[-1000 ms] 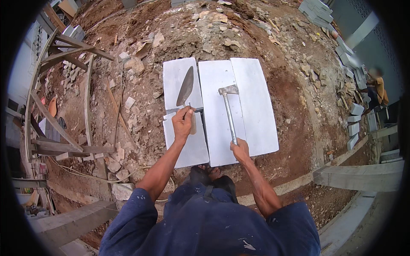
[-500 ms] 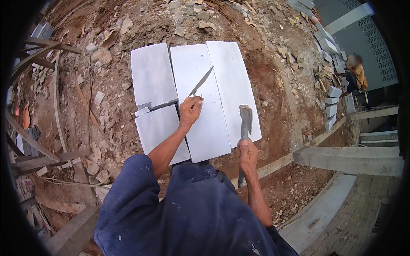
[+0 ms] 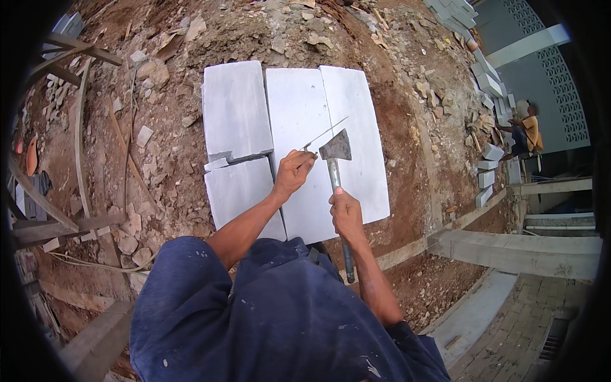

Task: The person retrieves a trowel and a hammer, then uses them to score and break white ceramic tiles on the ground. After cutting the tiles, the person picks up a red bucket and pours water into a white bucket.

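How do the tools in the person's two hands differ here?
The left hand holds a trowel, thin and flat-bladed, seen edge-on; the right hand grips a hatchet with a thick wedge head on a long straight handle. The trowel slants; the hatchet stands nearly upright. Both sit over the middle white slab.

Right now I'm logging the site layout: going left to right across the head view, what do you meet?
Wooden planks → broken pale slab → left hand → hatchet → concrete beam

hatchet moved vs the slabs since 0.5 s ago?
Yes. The hatchet in the right hand came left and up: its head was off the white slabs' right edge, now over the middle slab beside the trowel.
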A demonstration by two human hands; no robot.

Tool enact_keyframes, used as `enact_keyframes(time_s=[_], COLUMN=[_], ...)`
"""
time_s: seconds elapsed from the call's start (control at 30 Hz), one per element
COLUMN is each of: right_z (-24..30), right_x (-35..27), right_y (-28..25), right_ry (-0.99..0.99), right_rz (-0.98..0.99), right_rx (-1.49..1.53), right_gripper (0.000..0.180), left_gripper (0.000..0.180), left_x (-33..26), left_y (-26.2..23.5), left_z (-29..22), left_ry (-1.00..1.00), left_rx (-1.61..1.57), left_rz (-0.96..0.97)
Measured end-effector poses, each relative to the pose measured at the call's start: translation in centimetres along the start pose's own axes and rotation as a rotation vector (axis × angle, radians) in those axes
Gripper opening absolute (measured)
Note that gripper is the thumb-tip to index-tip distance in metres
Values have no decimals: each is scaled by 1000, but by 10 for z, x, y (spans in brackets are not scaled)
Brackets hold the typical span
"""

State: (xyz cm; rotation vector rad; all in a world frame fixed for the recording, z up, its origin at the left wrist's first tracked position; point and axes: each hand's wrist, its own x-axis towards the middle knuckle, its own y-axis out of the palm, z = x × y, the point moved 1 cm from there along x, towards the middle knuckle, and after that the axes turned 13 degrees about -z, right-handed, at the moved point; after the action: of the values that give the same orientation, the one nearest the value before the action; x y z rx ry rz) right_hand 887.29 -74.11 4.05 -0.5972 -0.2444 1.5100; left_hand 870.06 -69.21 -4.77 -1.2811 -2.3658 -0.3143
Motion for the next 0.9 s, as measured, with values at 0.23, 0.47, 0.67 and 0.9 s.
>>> enact_keyframes(time_s=[0.23, 0.47, 0.67, 0.9], right_z=[1, 16, 3, -17], right_x=[-8, -16, -12, -13], right_y=[2, -5, 1, 5], right_ry=[-235, -114, -144, -163], right_rz=[-114, -84, -98, -106], right_rx=[-3, -145, -189, -52], right_gripper=[52, 50, 55, 55], left_gripper=[12, 12, 18, 29], left_x=[-2, -2, 0, -3], left_y=[-1, -4, -8, -15], left_z=[5, -6, -9, -17], left_ry=[-37, -64, -47, -66], left_rx=[-19, -15, 11, 12], left_rz=[49, 85, 130, 190])
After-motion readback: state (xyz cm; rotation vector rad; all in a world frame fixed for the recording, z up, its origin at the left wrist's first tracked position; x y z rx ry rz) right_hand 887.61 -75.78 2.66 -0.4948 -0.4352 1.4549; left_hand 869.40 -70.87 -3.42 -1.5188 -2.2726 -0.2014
